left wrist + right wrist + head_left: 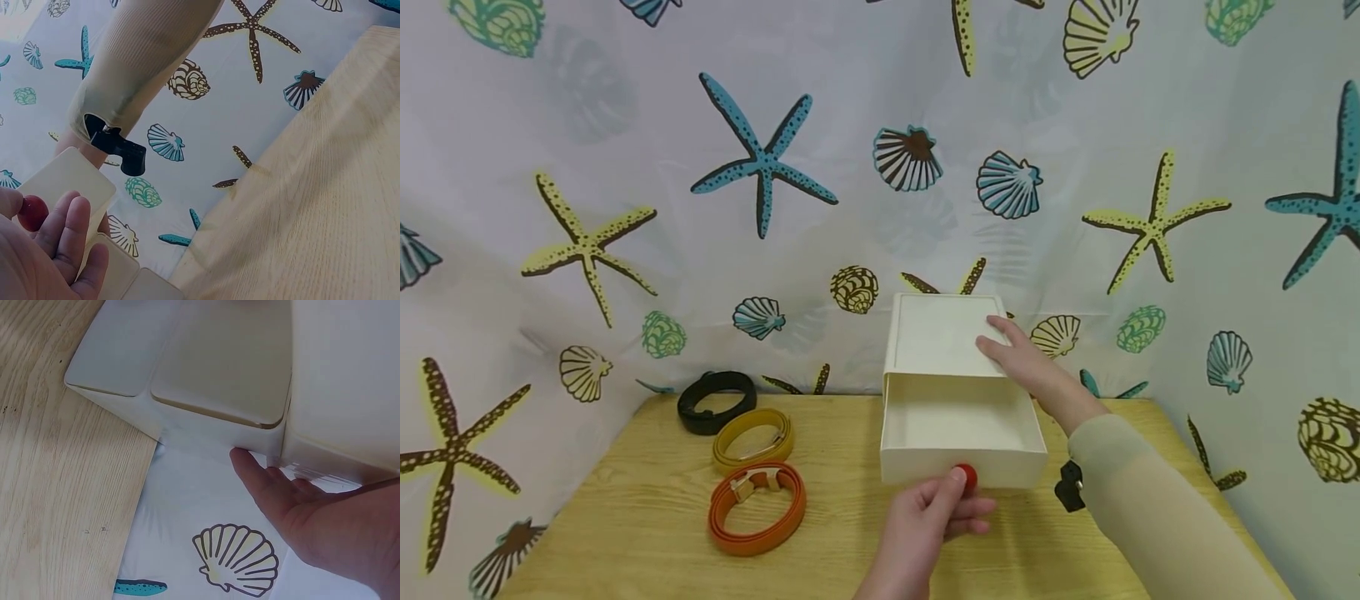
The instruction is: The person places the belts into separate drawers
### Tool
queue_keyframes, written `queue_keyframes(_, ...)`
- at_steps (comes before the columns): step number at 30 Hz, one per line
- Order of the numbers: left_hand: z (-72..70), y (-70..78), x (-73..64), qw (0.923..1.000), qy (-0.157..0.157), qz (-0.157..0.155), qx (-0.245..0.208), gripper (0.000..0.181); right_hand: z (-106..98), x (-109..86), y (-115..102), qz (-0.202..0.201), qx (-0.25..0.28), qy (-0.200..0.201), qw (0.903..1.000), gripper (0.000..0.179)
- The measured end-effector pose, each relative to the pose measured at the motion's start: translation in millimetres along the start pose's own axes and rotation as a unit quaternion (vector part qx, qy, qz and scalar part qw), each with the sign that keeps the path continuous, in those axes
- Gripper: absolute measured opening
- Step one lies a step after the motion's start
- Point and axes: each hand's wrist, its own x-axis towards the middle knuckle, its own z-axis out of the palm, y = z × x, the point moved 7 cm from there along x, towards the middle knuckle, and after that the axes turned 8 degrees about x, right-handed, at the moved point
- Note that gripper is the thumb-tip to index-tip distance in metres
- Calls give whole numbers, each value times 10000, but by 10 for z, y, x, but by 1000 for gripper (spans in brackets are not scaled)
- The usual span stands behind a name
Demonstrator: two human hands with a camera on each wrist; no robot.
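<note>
Seashell-print fabric (850, 92) hangs behind the wooden surface (647, 492). Your left hand (921, 521), nearer the drawer's (921, 468) front, pinches its red knob (969, 477) between thumb and fingers; the drawer extends just beyond them, straight away from you. Your right hand (1024, 360), fingers fairly straight, rests on the white box's (942, 335) top right edge.

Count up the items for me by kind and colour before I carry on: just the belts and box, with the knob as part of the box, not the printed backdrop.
Black coiled belt: 1
Yellow coiled belt: 1
Orange coiled belt: 1
White drawer box, including its red knob: 1
Total: 4
</note>
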Motion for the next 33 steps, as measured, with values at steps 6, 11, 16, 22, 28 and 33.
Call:
queue_keyframes(6, -33, -49, -25, 10000, -39, -33, 84, 48, -4, -19, -10, 6, 46, -49, 10000, 77)
queue_keyframes(11, -39, -76, -29, 9999, -124, 34, 30, 48, -17, -18, 2, -9, 84, -52, 10000, 76)
queue_keyframes(16, -40, -73, -46, 9998, -197, 84, 43, 50, -14, -29, -8, -69, 119, -96, 9999, 75)
queue_keyframes(22, -45, -71, -74, 9997, -236, 65, 70, 51, -15, -14, -13, -153, 85, -102, 9998, 75)
queue_keyframes(28, -52, -70, -77, 9994, -300, 100, 103, 52, -11, -26, -10, -111, 77, -87, 9999, 76)
queue_keyframes(33, -59, -92, -60, 9994, -326, 70, 117, 52, -9, -24, -3, -111, 49, -61, 9999, 75)
